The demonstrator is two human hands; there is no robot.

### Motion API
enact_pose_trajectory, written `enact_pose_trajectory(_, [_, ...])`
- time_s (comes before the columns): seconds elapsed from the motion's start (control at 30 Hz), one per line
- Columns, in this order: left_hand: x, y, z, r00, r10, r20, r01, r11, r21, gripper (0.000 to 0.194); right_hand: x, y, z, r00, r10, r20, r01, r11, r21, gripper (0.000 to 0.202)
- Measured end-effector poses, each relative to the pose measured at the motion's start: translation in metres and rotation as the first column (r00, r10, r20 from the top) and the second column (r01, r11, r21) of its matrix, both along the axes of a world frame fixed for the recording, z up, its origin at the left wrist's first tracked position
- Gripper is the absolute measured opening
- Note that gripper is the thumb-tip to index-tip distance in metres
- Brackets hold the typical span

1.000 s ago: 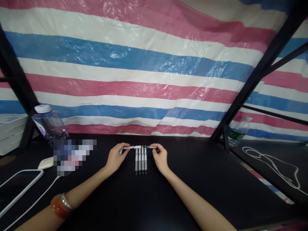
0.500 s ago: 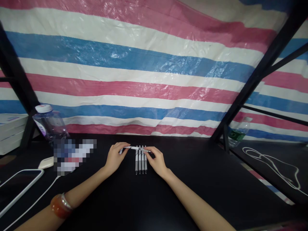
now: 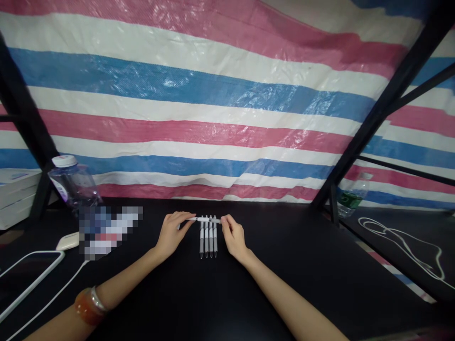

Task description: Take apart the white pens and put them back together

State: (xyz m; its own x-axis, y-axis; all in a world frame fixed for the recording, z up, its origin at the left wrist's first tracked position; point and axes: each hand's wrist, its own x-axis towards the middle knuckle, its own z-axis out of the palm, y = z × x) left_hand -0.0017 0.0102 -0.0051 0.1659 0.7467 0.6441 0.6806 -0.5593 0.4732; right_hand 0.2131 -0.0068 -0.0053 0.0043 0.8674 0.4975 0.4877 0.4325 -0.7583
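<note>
Several white pens with grey grips (image 3: 208,239) lie side by side on the black table, tips toward me. Another white-and-grey pen (image 3: 204,219) is held crosswise at their far ends. Its left end is between the fingertips of my left hand (image 3: 170,234), which is closed in a pinch. A small whitish piece (image 3: 178,227) shows under those fingers; I cannot tell what it is. My right hand (image 3: 233,237) pinches the right end of the crosswise pen, just right of the row.
On the left are a clear bottle with a white cap (image 3: 73,182), a cream case (image 3: 68,241), a phone (image 3: 30,274), a white cable (image 3: 53,298) and white boxes (image 3: 17,199). Right: a green-labelled bottle (image 3: 351,199) and a coiled cable (image 3: 408,244). Behind hangs a striped sheet (image 3: 199,132).
My right hand has slid rightward along the crosswise pen to its right end, uncovering more of it. My left hand has shifted slightly right. The row of pens has stayed in place.
</note>
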Motion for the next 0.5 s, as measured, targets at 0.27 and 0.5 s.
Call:
enact_pose_trajectory(0.27, [-0.0008, 0.0008, 0.0004, 0.999, -0.013, 0.044, 0.013, 1.000, -0.006, 0.022, -0.0002, 0.0011, -0.0043, 0.992, 0.028, -0.126, -0.025, 0.999, 0.026, 0.031])
enact_pose_trajectory(0.5, [0.0003, -0.0007, 0.0000, 0.999, -0.023, 0.032, 0.023, 1.000, 0.021, 0.021, 0.0009, 0.0026, -0.0037, 0.981, 0.039, -0.190, -0.038, 0.999, 0.006, 0.024])
